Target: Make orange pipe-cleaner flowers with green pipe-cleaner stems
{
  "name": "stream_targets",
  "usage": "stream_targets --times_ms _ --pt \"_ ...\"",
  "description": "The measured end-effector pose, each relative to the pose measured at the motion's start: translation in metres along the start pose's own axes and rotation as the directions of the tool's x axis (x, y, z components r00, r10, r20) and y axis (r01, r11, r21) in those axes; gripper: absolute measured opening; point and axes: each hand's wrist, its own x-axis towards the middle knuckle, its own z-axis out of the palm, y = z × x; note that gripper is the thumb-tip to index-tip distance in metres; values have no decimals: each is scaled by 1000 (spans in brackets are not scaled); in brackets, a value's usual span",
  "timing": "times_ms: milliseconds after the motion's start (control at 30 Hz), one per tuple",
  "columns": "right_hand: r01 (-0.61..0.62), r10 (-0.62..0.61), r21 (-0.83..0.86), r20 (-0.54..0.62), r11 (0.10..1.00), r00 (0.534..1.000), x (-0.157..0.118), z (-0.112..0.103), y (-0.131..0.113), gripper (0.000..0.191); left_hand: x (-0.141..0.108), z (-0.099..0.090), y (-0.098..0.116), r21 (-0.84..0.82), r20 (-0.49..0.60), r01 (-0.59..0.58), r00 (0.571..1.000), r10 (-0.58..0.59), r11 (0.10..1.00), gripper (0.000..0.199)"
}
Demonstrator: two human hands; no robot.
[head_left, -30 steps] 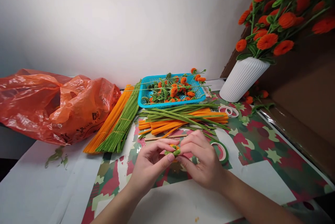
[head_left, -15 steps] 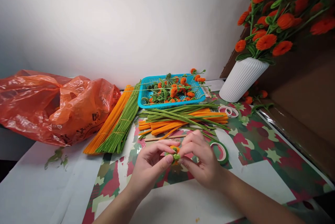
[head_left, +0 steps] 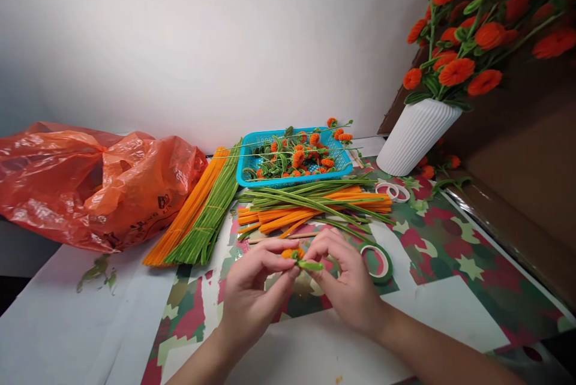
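Between my two hands is a small pipe-cleaner flower, with an orange head and a green part sticking out to the right. My left hand pinches it from the left between thumb and fingertips. From the right, the bent fingers of my right hand close on the green end; the exact contact of the fingertips is partly hidden. Just beyond my fingers lie loose green and orange pipe cleaners and a thin wooden stick. A roll of green tape sits beside my right hand.
Behind stands a blue basket of small orange flowers and green pieces. Bundled orange and green pipe cleaners lie left, beside a red plastic bag. White tape rolls and a white vase of orange flowers are right.
The flower has turned in my fingers, so its green part now points right and more orange shows on the left. Both hands have shifted slightly.
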Motion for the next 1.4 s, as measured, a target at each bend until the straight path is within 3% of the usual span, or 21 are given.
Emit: stream_targets --times_ms 67,133,200,267,367,467,600,733,900,1033,1100,1200,1300,1400 --pt "-130 127 78 39 988 991 0 2 0 15 -2 -2 -2 117 17 -159 987 158 980 28" --pt "-174 168 98 67 980 984 1 3 1 14 -3 -3 -3 169 38 -224 975 221 960 31" --pt "-83 80 45 51 996 995 1 2 2 12 -4 -3 -2 141 28 -149 989 146 979 27" --pt "100 -99 -74 16 992 995 1 0 3 11 -4 -1 0 43 16 15 1000 -16 999 18" --pt "320 -333 -284 5 904 943 -1 -3 5 10 -3 2 0 -149 46 238 971 -234 960 6" --pt "419 -448 -419 32 805 893 -2 -4 9 12 -1 3 0 -279 93 375 927 -364 884 9" --pt "507 -559 -501 54 702 827 -3 -5 11 16 2 2 2 -307 148 470 882 -447 827 16" --pt "533 -588 -533 80 657 805 -2 -9 11 15 6 -1 7 -223 212 461 883 -419 859 17" --pt "541 -568 -519 123 662 814 -2 -12 11 18 9 -5 9 -61 210 359 917 -340 931 21" --pt "538 -559 -502 125 677 820 -2 -12 11 17 9 -4 10 -56 243 319 924 -297 946 21" --pt "502 -523 -466 94 729 847 -2 -10 10 14 8 -3 10 7 182 217 960 -214 976 22" --pt "354 -373 -329 8 875 928 -1 -4 8 11 3 -1 8 206 90 -40 996 22 978 17" --pt "146 -148 -142 -3 979 989 -1 2 4 16 -2 -2 4 344 120 -289 957 264 893 22" --pt "-69 67 61 40 996 997 -1 7 2 23 -4 -5 0 414 161 -452 891 425 790 31"
